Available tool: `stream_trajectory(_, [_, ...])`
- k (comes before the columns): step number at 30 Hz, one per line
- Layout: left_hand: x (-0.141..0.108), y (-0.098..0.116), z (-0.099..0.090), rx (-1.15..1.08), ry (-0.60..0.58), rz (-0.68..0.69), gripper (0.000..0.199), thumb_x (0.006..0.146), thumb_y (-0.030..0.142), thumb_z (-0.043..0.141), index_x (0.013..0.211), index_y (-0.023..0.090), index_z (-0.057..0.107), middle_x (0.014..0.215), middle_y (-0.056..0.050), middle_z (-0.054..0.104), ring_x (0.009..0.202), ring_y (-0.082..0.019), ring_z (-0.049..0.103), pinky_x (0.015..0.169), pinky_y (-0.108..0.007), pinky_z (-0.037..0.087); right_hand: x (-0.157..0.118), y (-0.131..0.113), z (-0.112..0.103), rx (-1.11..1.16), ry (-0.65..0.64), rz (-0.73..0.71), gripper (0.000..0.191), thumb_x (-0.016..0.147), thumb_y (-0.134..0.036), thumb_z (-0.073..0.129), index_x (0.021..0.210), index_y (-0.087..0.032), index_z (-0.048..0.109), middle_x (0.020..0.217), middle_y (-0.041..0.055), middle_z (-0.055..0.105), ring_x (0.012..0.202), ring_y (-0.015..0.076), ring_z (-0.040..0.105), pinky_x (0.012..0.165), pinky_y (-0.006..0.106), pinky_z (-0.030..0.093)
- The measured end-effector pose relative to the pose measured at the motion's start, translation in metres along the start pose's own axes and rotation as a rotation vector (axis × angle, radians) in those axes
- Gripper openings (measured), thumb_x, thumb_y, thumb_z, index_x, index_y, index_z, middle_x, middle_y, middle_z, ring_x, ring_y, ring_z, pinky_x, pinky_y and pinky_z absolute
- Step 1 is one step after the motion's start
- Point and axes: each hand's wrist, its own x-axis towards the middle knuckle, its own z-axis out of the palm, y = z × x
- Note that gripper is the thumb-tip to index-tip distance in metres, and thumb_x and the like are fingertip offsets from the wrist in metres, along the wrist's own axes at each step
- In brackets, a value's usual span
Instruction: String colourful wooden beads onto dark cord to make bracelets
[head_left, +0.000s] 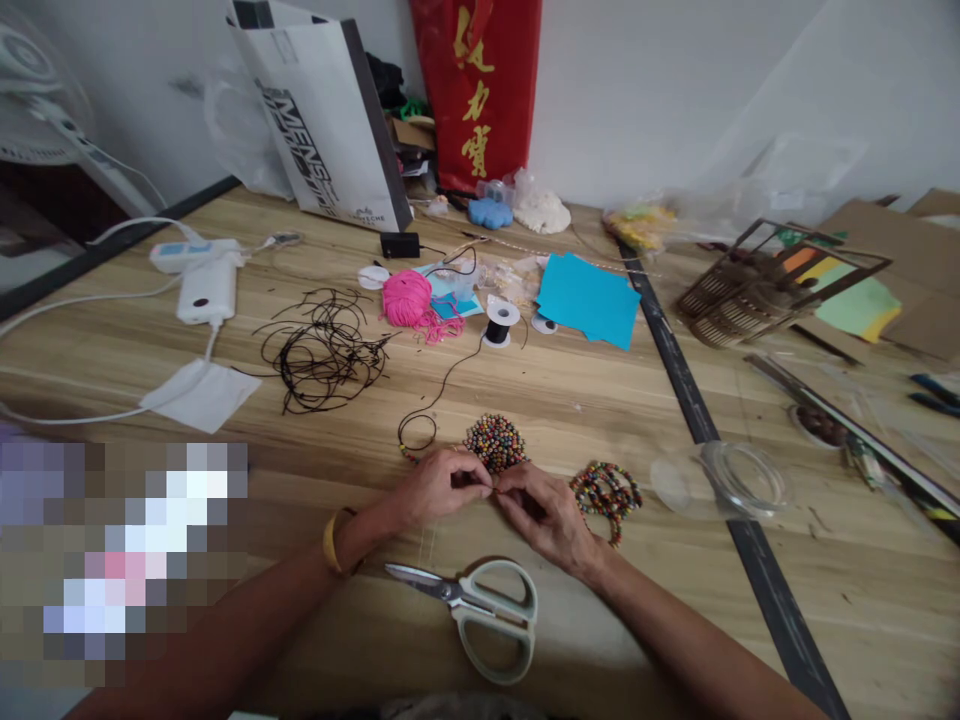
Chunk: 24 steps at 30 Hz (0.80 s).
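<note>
My left hand (444,490) is closed in a pinch beside a pile of small multicoloured beads (495,442). Thin black cord (444,385) runs from a white spool (501,322) to a loop by this hand, where a few beads sit on it; its end goes in under the fingers. Fingertip to fingertip with the left, my right hand (551,515) pinches what looks like a tiny bead, mostly hidden. Right of it lie coiled strings of beads (606,490). Scissors with pale handles (480,610) rest slightly open below both hands.
A tangle of black cord (322,350) lies left, near a white power strip (206,285). Pink yarn (409,298) and blue paper sheets (589,300) are farther back. Toward the right are a clear round lid (746,480) and a brown basket (739,295).
</note>
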Motion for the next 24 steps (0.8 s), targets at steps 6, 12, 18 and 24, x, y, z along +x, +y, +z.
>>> stream_trajectory(6, [0.0001,-0.0023,0.0007,-0.032,-0.014,0.017,0.007,0.075,0.017,0.066,0.076,0.015,0.073,0.075,-0.004,0.071,0.072,-0.015,0.061,0.068,-0.024,0.045,0.0005,0.0001,-0.0003,-0.006,0.01,-0.003,0.01,0.089,-0.015,0.053,0.096,-0.018,0.061,0.086,0.0073,0.066,0.078,0.0161,0.063,0.071,0.027,0.052])
stream_trajectory(12, [0.0001,0.0032,-0.0019,-0.022,-0.023,-0.005,0.007,0.075,0.015,0.066,0.076,0.015,0.073,0.076,-0.004,0.071,0.074,-0.016,0.061,0.071,-0.025,0.045,0.0011,-0.0016,-0.0008,-0.006,0.013,-0.001,0.01,0.089,-0.015,0.054,0.096,-0.018,0.061,0.085,0.0066,0.067,0.076,0.0152,0.063,0.068,0.026,0.051])
stream_trajectory(18, [0.0004,0.0024,-0.0014,-0.022,-0.027,-0.009,0.007,0.075,0.016,0.066,0.076,0.015,0.073,0.076,-0.004,0.071,0.073,-0.016,0.061,0.07,-0.025,0.045,0.0,0.0007,0.0002,-0.023,0.028,-0.01,0.01,0.089,-0.016,0.054,0.096,-0.018,0.061,0.084,0.0064,0.068,0.074,0.0145,0.064,0.067,0.025,0.051])
stream_trajectory(24, [-0.0003,0.0015,-0.0008,-0.016,-0.01,-0.005,0.007,0.075,0.017,0.066,0.075,0.015,0.073,0.073,-0.003,0.07,0.071,-0.015,0.06,0.067,-0.023,0.044,0.0004,0.0001,-0.0007,-0.013,0.016,-0.008,0.009,0.09,-0.017,0.054,0.096,-0.018,0.061,0.085,0.0069,0.067,0.075,0.0149,0.063,0.068,0.025,0.051])
